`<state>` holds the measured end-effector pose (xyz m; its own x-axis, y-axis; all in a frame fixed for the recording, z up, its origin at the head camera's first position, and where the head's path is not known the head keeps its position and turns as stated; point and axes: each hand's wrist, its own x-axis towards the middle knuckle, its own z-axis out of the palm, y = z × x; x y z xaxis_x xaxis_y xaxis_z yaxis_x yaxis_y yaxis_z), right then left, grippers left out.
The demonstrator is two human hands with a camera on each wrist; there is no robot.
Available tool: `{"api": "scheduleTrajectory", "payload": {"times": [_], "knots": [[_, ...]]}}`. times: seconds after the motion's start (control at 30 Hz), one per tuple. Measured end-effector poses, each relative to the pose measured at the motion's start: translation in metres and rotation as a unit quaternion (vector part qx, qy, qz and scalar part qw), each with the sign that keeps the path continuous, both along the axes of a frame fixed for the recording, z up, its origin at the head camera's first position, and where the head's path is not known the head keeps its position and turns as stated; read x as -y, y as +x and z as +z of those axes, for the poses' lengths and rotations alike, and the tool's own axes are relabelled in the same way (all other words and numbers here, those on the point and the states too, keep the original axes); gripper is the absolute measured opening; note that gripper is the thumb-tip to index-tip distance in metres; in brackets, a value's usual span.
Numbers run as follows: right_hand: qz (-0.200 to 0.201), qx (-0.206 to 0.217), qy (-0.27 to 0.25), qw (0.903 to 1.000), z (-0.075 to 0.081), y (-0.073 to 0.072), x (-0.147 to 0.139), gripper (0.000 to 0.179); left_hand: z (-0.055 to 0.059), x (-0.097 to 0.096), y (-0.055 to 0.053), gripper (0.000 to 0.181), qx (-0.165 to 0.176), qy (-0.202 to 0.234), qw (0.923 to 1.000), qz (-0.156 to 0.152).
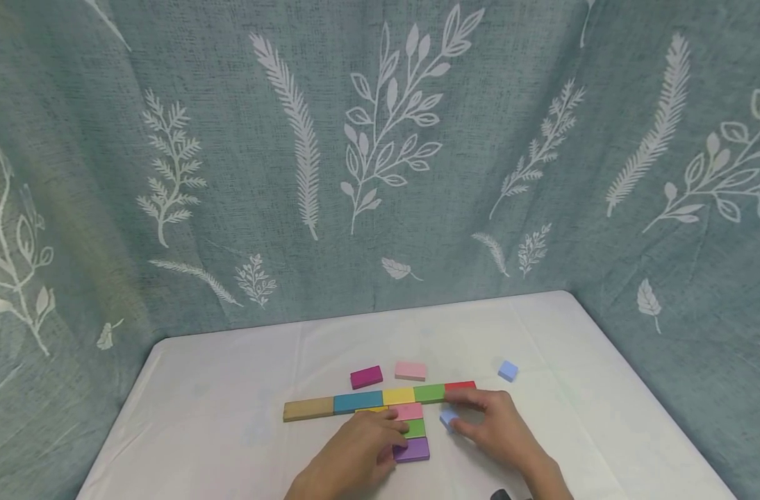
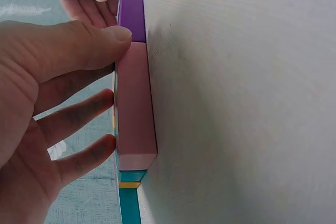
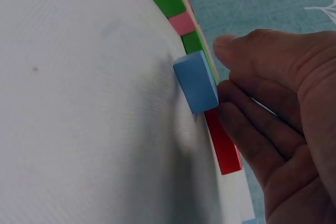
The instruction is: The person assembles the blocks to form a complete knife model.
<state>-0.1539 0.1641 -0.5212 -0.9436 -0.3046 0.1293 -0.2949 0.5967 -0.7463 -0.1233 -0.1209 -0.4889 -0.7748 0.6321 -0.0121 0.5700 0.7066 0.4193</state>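
My left hand (image 1: 358, 448) rests over a cluster of coloured blocks, fingers spread over their tops. In the left wrist view its thumb lies at the junction of a purple block (image 2: 132, 11) and a long pink block (image 2: 136, 98); that pink block is hidden in the head view. Beside the hand show a small pink block (image 1: 409, 412) and a green block (image 1: 415, 428). My right hand (image 1: 501, 427) arches over a small blue block (image 1: 447, 419), thumb and fingertips close around it. The index finger overlaps the red block (image 1: 460, 385) at the row's end.
Behind the cluster runs a row with a wooden-coloured block (image 1: 308, 409), a teal block (image 1: 358, 402), a yellow block (image 1: 398, 396) and a green one. Farther back lie a magenta block (image 1: 367, 377), a pale pink block (image 1: 410, 371) and another blue block (image 1: 508, 371) on the white table (image 1: 217, 375).
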Motion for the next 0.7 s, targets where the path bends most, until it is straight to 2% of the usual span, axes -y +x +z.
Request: {"api": "scheduleTrajectory", "payload": {"times": [0.17,0.3,0.47,0.7], "knots": [[0.008,0.002,-0.002,1.0000,-0.002,0.000,0.004,0.040,0.000,0.000,0.000,0.028,0.004,0.001,1.0000,0.001],[0.004,-0.003,0.014,0.9999,-0.003,0.001,0.005,0.041,0.000,0.000,0.000,0.027,0.007,0.002,1.0000,0.005],[-0.030,0.000,0.044,0.9986,0.002,0.005,-0.002,0.042,0.000,-0.001,0.000,0.027,0.013,0.004,0.9999,0.007],[-0.092,0.026,0.045,0.9944,0.004,0.007,-0.025,0.041,0.000,-0.002,0.000,0.027,0.043,0.004,0.9988,0.022]]}}
